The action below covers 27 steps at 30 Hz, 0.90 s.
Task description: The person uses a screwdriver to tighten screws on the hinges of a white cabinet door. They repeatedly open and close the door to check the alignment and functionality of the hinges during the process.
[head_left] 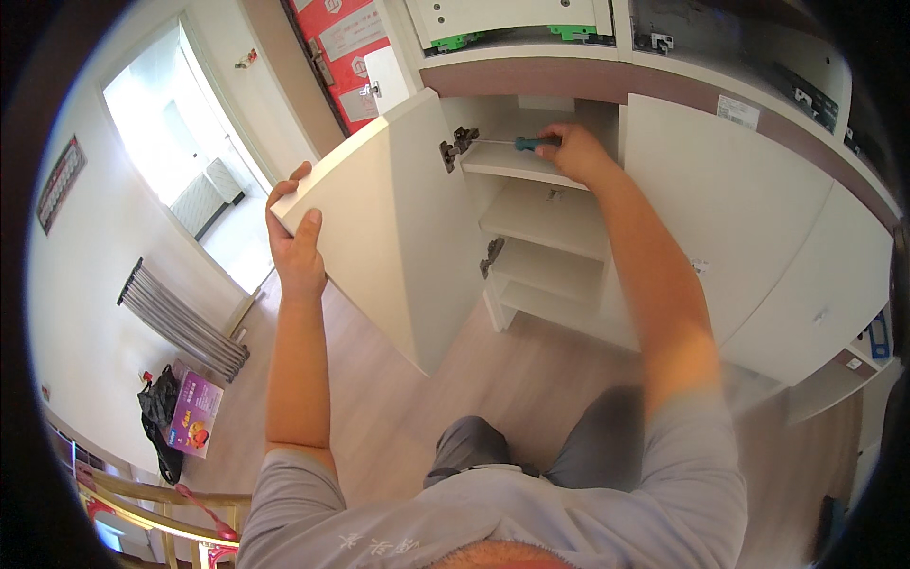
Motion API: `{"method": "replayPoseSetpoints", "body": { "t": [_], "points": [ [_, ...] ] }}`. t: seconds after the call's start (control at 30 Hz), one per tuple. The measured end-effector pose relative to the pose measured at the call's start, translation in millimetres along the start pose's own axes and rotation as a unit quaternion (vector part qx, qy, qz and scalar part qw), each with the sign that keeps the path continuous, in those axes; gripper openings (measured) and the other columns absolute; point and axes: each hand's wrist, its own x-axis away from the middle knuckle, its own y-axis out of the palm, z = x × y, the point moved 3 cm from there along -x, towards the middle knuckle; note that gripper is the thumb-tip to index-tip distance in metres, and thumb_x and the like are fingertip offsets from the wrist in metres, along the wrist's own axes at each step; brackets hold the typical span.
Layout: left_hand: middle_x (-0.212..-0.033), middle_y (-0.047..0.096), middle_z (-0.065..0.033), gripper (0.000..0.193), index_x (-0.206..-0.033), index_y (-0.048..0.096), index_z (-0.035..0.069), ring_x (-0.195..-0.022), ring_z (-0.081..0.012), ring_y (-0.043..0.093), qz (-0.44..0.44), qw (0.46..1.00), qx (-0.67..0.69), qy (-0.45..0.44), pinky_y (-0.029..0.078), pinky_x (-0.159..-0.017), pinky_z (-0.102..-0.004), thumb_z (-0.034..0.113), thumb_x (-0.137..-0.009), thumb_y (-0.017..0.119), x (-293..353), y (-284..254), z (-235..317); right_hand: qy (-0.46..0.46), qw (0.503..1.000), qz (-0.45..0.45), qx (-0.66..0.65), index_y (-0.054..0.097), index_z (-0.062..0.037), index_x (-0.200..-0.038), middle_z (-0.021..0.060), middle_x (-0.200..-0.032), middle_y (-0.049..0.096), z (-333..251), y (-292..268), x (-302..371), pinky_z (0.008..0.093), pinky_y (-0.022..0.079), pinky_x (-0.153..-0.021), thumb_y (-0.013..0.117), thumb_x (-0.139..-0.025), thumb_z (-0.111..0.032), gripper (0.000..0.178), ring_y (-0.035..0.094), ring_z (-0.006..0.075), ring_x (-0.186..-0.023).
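Observation:
My left hand (pixel 298 237) grips the outer edge of a white cabinet door (pixel 379 218), its thumb on one face and its fingers round the other. That door stands swung out from the cabinet. In my right hand (pixel 574 154) is a screwdriver (pixel 527 143) with a dark teal handle. Its thin shaft points left, and the tip meets or lies very near the upper hinge (pixel 459 148) at the door's inner edge. Lower down, another dark hinge (pixel 491 257) joins door and cabinet side. White shelves (pixel 540 209) show inside the opening.
Closed white doors (pixel 730 199) curve away to the right. Above sit a drawer with green clips (pixel 573 33) and an open bay holding metal runners (pixel 806 98). A radiator (pixel 183 318), a purple box (pixel 196 412) and a black bag (pixel 161 408) line the left wall.

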Motion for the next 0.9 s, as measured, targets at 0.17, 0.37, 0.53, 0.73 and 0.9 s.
{"method": "replayPoseSetpoints", "body": {
  "t": [0.17,0.37,0.53,0.73,0.9],
  "points": [
    [-0.154,0.045,-0.0184,0.042,-0.137,0.046,0.009,-0.142,-0.0307,0.044,0.002,1.000,-0.024,0.002,0.041,-0.117,-0.0460,0.006,-0.098,0.061,0.8,1.9,3.2,-0.132,0.977,0.080,0.145,0.070,-0.0124,-0.120,0.0118,-0.119,0.068,-14.9,8.9,20.9,0.0454,0.051,-0.100,0.071,-0.085,-0.003,0.036,0.061,0.0357,-0.115],
    [-0.155,0.044,-0.0180,0.042,-0.137,0.045,0.009,-0.142,-0.0300,0.044,0.006,1.000,0.008,-0.008,0.039,-0.119,-0.0458,0.005,-0.098,0.060,-0.2,8.1,1.4,-0.186,0.962,0.132,0.153,0.070,-0.0132,-0.119,0.0100,-0.121,0.066,-15.4,7.8,42.6,0.0460,0.051,-0.100,0.070,-0.085,-0.002,0.035,0.060,0.0353,-0.116],
    [-0.155,0.043,-0.0168,0.041,-0.136,0.046,0.010,-0.142,-0.0315,0.044,0.023,0.999,0.003,-0.022,0.043,-0.117,-0.0463,0.003,-0.097,0.059,2.1,3.4,3.2,-0.220,0.969,0.070,0.088,0.070,-0.0132,-0.119,0.0119,-0.118,0.068,-14.2,32.2,150.0,0.0440,0.054,-0.094,0.074,-0.088,-0.013,0.032,0.065,0.0341,-0.107],
    [-0.156,0.043,-0.0168,0.041,-0.135,0.048,0.011,-0.142,-0.0348,0.046,0.018,0.999,0.020,-0.017,0.047,-0.116,-0.0477,0.001,-0.096,0.058,1.3,9.5,2.3,0.077,0.995,-0.062,-0.016,0.068,-0.0100,-0.123,0.0163,-0.118,0.070,109.3,112.0,201.1,0.0431,0.054,-0.092,0.073,-0.093,-0.021,0.032,0.068,0.0354,-0.104],
    [-0.154,0.043,-0.0151,0.039,-0.132,0.046,0.010,-0.140,-0.0335,0.047,0.019,0.999,0.025,-0.026,0.050,-0.113,-0.0487,-0.003,-0.096,0.053,2.2,11.3,4.3,0.173,0.978,-0.048,-0.104,0.066,-0.0098,-0.128,0.0167,-0.118,0.071,172.2,150.6,187.5,0.0400,0.053,-0.094,0.073,-0.095,-0.023,0.036,0.068,0.0327,-0.105]
  ]
}}
